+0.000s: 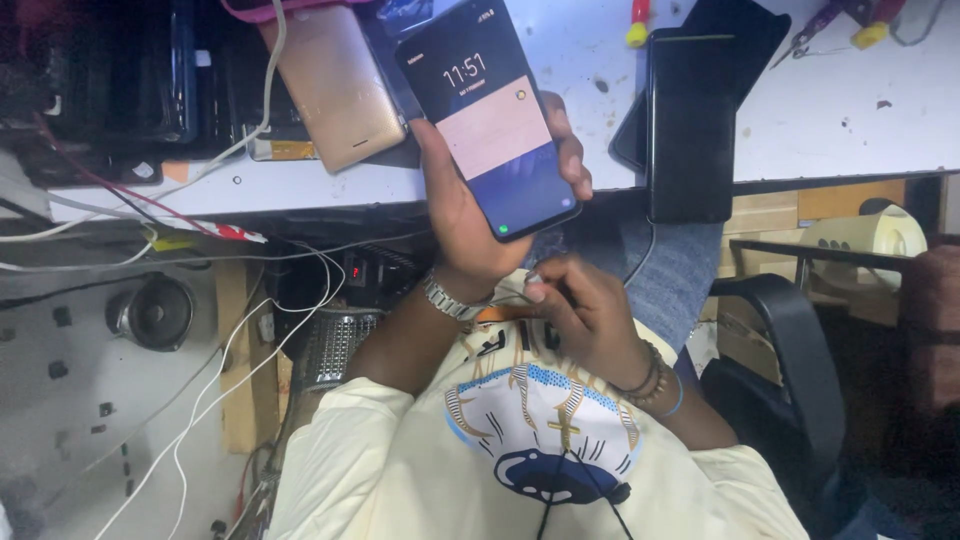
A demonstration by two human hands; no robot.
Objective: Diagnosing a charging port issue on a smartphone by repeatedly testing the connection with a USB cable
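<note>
My left hand point(468, 222), with a metal watch on the wrist, holds a dark smartphone point(495, 110) upright over the table edge. Its screen is lit with a lock screen. Just below the phone's bottom end, my right hand point(592, 312), with beaded bracelets on the wrist, pinches a small cable plug point(533, 284). The plug is close to the phone, and I cannot tell whether it touches. A thin cable runs from that hand up toward the table.
On the white table point(850, 110) lie a gold phone point(340, 85) face down, a black phone point(688, 125) over the edge, and yellow-handled tools point(637, 28). White wires hang at left near a round speaker point(160, 312). A black chair point(790, 350) is at right.
</note>
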